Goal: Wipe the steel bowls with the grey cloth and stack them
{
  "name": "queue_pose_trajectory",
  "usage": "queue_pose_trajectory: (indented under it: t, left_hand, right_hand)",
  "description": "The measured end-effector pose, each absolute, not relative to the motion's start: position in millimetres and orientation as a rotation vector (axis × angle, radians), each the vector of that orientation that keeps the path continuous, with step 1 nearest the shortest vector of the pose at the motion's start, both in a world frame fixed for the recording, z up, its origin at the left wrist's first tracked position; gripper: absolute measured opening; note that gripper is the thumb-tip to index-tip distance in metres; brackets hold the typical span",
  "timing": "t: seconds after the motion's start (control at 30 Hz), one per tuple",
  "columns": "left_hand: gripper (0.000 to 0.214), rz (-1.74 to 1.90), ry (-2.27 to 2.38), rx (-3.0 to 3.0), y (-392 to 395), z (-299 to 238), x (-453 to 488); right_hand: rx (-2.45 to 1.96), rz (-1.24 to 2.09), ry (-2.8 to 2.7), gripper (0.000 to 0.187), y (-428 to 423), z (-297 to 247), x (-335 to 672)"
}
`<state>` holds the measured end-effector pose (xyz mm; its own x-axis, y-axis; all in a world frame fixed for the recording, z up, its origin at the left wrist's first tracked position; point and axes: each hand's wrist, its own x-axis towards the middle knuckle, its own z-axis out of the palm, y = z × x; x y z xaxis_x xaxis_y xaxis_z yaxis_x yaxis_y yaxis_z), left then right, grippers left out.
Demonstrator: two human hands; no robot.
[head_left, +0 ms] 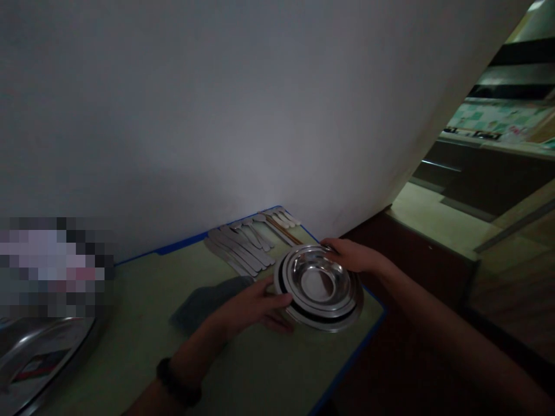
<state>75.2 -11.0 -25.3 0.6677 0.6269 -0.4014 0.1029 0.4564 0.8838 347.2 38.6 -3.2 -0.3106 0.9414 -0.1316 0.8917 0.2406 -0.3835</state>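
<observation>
**Nested round, shiny silver metal bowls [318, 284] gripped from opposite sides**

In the head view, the bowls lie between the left hand [255, 310] and the right hand [349, 254], both touching them, so neither is nearer. The left fingers [278, 323] are partly closed around the near-left rim, thumb on top and the others reaching underneath. The right fingers are curled over the far-right rim, some of their tips hidden. The bowls being round, there is no long axis; what counts is the slanting line across them from left fingers to right. A dark gap shows between the inner bowl and the wider rim below it. Whether the lowest base touches the pale green, blue-edged worktop [277, 378] cannot be told.

Beyond the left fingers is a row of flat silver metal cutlery handles [240, 252]; further off, short of the wall, lie slim brown chopsticks [284, 229]. A soft dark blue-grey bundle [202, 300] sits just behind the left fingers, beside the forearm. Well to their left is a large, round-edged silver metal tray [21, 344].
</observation>
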Motion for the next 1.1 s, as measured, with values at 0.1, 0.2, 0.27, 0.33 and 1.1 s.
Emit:
queue_pose_trajectory:
  t: [0.1,0.2,0.27,0.33,1.1]
  left_hand:
    - [0.059,0.342,0.832,1.148,-1.2,-31.7,88.0]
    - [0.079,0.448,0.906,1.146,3.9,-36.7,92.5]
    - [0.088,0.54,0.98,1.133,3.7,-39.2,91.6]
    - [0.084,0.631,1.039,1.145,2.2,-42.1,89.9]
    - [0.035,0.61,2.219,1.81,-47.4,48.9,-149.7]
  right_hand:
    - [-1.84,0.52,-2.283,0.034,36.5,-15.7,358.3]
    - [-1.902,0.432,-2.182,0.037,39.1,-25.4,359.7]
    - [-1.915,0.4,-2.146,0.037,40.8,-30.1,357.5]
    - [-1.917,0.38,-2.128,0.036,41.8,-33.1,354.8]
    - [-1.246,0.741,-2.795,0.046,12.4,-10.2,81.1]
